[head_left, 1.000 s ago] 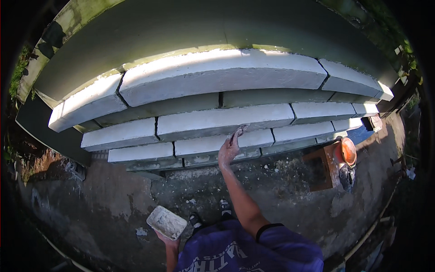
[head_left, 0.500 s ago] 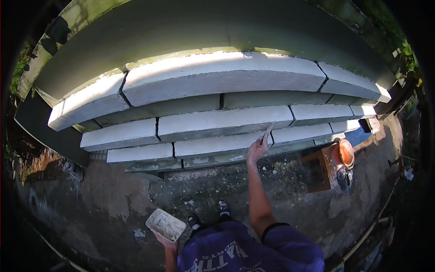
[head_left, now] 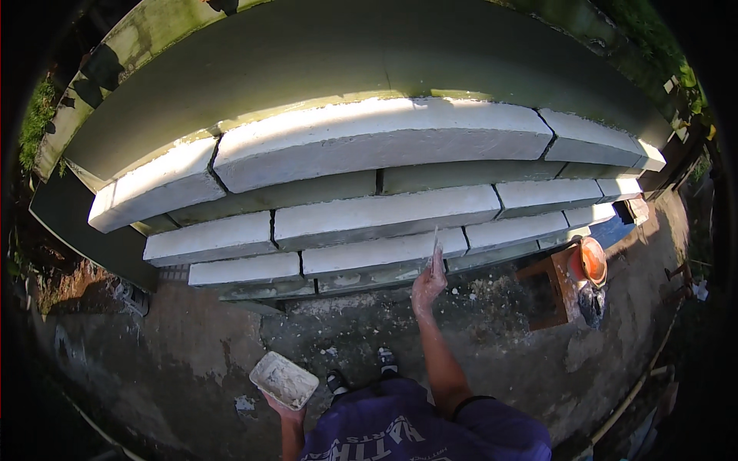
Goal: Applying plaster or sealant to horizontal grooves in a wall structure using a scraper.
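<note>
My left hand (head_left: 287,412) is closed on the near edge of a white rectangular tub (head_left: 258,378), with whitish paste in it. My right hand (head_left: 428,292), smeared with white, grips a thin putty knife (head_left: 437,247) whose blade points away from me. That blade overlaps the lowest white ledge (head_left: 361,255) of a stepped wall; whether it touches cannot be told. Above it run a middle white ledge (head_left: 384,217) and a broader upper white ledge (head_left: 384,146), split into blocks by dark gaps.
On the right stands a brown stool (head_left: 557,296) with an orange bowl (head_left: 593,260) and a dark plastic bag (head_left: 590,303) by it. White crumbs dot the concrete floor (head_left: 192,338). A dark green wall (head_left: 361,54) rises behind the ledges.
My right hand has moved left and slightly nearer with the putty knife, whose blade now points more straight ahead. The tub stays in my left hand; the view has shifted slightly.
</note>
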### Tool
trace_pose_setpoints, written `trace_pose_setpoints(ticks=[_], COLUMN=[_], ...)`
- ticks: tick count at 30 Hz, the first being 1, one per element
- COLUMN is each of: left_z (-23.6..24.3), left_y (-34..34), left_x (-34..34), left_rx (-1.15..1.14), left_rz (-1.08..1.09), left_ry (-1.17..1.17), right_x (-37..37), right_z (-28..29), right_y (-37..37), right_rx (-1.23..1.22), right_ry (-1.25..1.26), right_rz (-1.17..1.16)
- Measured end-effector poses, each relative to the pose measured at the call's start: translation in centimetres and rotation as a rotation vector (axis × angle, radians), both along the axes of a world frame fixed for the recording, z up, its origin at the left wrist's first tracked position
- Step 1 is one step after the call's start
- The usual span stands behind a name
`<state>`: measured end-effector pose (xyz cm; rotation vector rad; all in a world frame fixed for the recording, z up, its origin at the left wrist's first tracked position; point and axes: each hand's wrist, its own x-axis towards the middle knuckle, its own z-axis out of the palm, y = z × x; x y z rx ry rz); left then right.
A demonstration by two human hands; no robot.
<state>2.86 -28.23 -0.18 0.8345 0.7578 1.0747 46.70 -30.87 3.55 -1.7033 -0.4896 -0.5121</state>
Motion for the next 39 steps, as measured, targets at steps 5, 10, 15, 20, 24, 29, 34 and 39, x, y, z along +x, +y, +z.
trace_pose_setpoints(ticks=[5, 10, 15, 20, 24, 29, 34, 39], left_z=[-1.3, 1.2, 2.7, 2.1, 0.5, -2.3, -1.5, -0.1], left_y=[0.4, 0.4, 1.9, 2.8, 2.1, 0.8, 0.9, 1.1], left_x=[-0.5, 1.9, 3.6, 1.8, -0.1, -1.3, -0.1, 1.5], left_rx=[-0.363, -0.446, -0.417, -0.376, -0.417, -0.307, -0.348, -0.256], left_rz=[0.051, 0.043, -0.120, -0.085, -0.004, 0.025, 0.027, -0.063], left_ry=[-0.328, -0.392, -0.373, -0.348, -0.434, -0.352, -0.392, -0.315], right_x=[9.5, 0.2, -12.2, -10.6, -2.0, 8.1, 5.0, -8.7], right_z=[-1.0, -0.7, -0.4, -1.0, 0.0, -0.2, -0.6, 0.1], right_y=[-2.2, 7.7, 13.0, 7.7, 1.0, -2.7, 4.5, 10.3], right_rx=[0.093, 0.154, 0.091, -0.023, -0.023, 0.033, 0.104, 0.048], right_ry=[0.282, 0.068, 0.150, 0.089, -0.096, -0.052, 0.017, 0.187], right_rz=[-0.207, -0.042, 0.393, 0.631, 0.235, -0.241, -0.232, 0.227])
